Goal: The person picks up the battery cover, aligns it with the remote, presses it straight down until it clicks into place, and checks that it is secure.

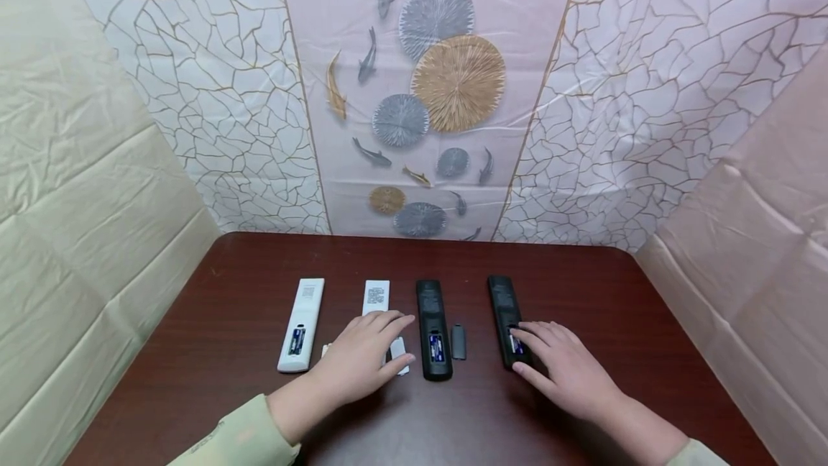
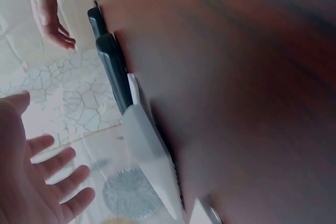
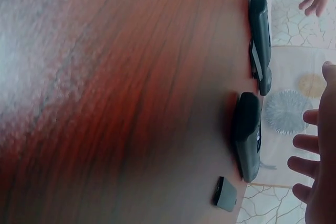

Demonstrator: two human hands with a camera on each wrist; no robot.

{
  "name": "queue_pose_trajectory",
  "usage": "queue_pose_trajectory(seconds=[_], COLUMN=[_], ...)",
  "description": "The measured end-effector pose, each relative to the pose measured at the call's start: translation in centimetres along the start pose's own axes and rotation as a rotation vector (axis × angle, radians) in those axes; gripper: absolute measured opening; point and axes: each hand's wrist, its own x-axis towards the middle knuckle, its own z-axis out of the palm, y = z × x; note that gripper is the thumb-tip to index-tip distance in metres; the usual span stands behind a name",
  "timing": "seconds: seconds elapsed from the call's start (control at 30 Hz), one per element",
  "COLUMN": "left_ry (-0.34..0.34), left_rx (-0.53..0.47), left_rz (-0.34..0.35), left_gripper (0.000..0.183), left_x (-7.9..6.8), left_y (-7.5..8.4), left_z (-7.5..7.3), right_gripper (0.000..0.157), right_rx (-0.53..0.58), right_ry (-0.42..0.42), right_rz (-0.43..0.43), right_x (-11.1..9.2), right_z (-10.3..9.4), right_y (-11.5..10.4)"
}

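Note:
My left hand [image 1: 362,354] hovers over the second white remote control [image 1: 376,297], fingers spread and holding nothing; it hides that remote's lower half. A white battery cover [image 1: 399,358] shows beside its thumb. My right hand [image 1: 569,369] is held above the right black remote control [image 1: 503,300], fingers extended, covering part of its battery bay. In the right wrist view this hand [image 3: 320,150] stands apart from the remote [image 3: 247,135], and a black battery cover [image 3: 226,195] lies nearby. The left wrist view shows the left hand [image 2: 37,166] clear of the white remote [image 2: 149,156].
Another white remote [image 1: 302,322] lies at the left with batteries in its uncovered bay. A white piece [image 1: 325,349] peeks out beside my left hand. The middle black remote [image 1: 433,329] also shows batteries, with a dark battery cover [image 1: 458,342] next to it. Patterned cloth surrounds the brown table [image 1: 259,265].

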Motion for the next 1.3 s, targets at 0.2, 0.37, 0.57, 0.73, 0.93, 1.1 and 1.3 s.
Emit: queue_pose_trajectory(seconds=[0.2,0.37,0.57,0.73,0.93,1.1,1.3], left_ry=[-0.004,0.027,0.021,-0.008,-0.016,-0.013,-0.033], left_rx=[-0.080,-0.114,-0.168,-0.223,-0.264,-0.265,-0.249], left_rz=[-0.087,-0.123,-0.157,-0.179,-0.192,-0.207,-0.234], left_gripper=[0.057,0.052,0.050,0.051,0.051,0.053,0.056], left_x=[1.4,2.6,3.9,5.1,6.7,8.2,10.2], left_y=[1.2,2.4,4.3,5.7,7.3,8.3,9.6], left_z=[0.2,0.6,0.8,0.9,1.2,1.7,2.6], right_gripper=[0.044,0.033,0.026,0.026,0.025,0.026,0.029], right_rx=[-0.006,-0.007,-0.009,0.003,0.012,0.004,0.008], right_ry=[0.022,0.032,0.020,-0.011,-0.033,-0.036,-0.073], right_rz=[-0.001,0.029,0.093,0.149,0.187,0.202,0.240], right_x=[0.2,0.6,0.8,0.9,0.8,0.8,0.8], right_z=[0.4,0.4,0.4,0.5,0.8,1.0,1.0], right_y=[0.6,1.0,1.4,2.1,3.4,4.2,4.8])
